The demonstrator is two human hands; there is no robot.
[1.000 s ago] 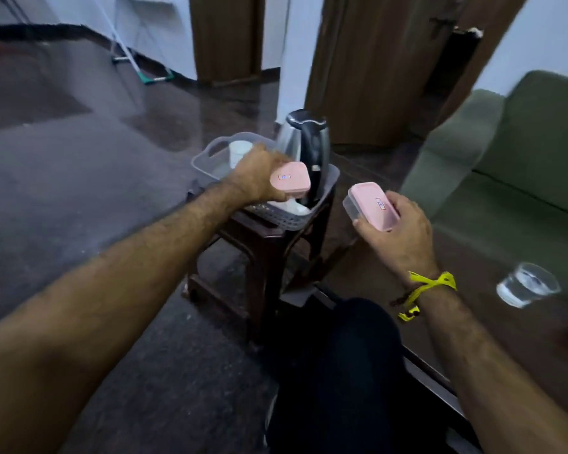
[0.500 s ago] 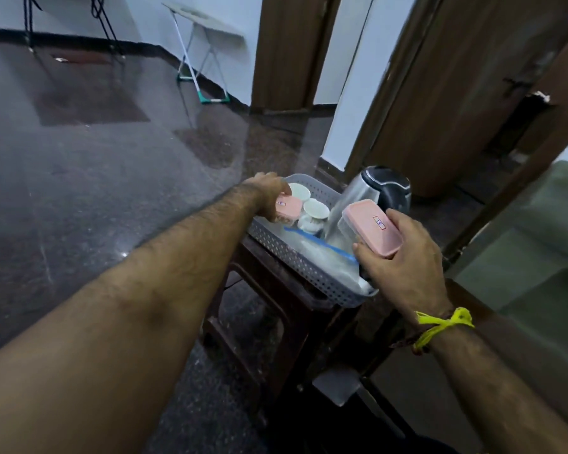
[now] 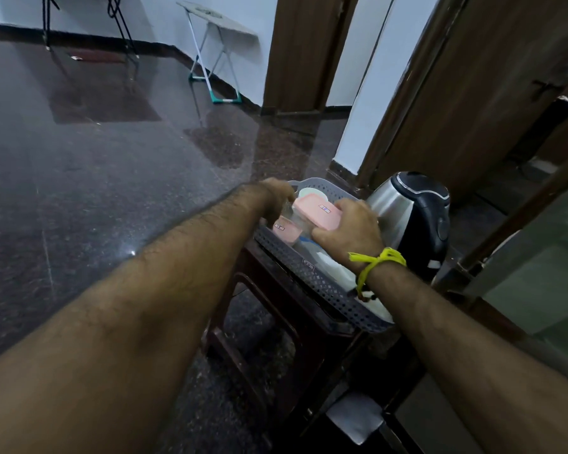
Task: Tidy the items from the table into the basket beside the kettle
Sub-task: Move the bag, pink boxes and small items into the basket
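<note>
A grey perforated basket (image 3: pixel 312 279) sits on a dark stool beside a steel and black kettle (image 3: pixel 407 217). My right hand (image 3: pixel 351 234) grips a clear container with a pink lid (image 3: pixel 320 209) and holds it low over the basket's middle. A second pink-lidded container (image 3: pixel 286 228) lies tilted inside the basket against the near wall. My left hand (image 3: pixel 276 195) hangs just above it at the basket's far left corner, with its fingers hidden behind the wrist. A white cup (image 3: pixel 310 192) stands in the far corner.
The dark stool (image 3: pixel 276 322) carries the basket and kettle above a polished dark floor. White items and a blue-edged bag lie in the basket under my right wrist. A folding stand (image 3: pixel 217 60) leans at the far wall. Wooden doors rise behind the kettle.
My right hand has brought its container from beside the kettle down over the basket. The first container now lies tilted in the basket, with my left hand slightly above it.
</note>
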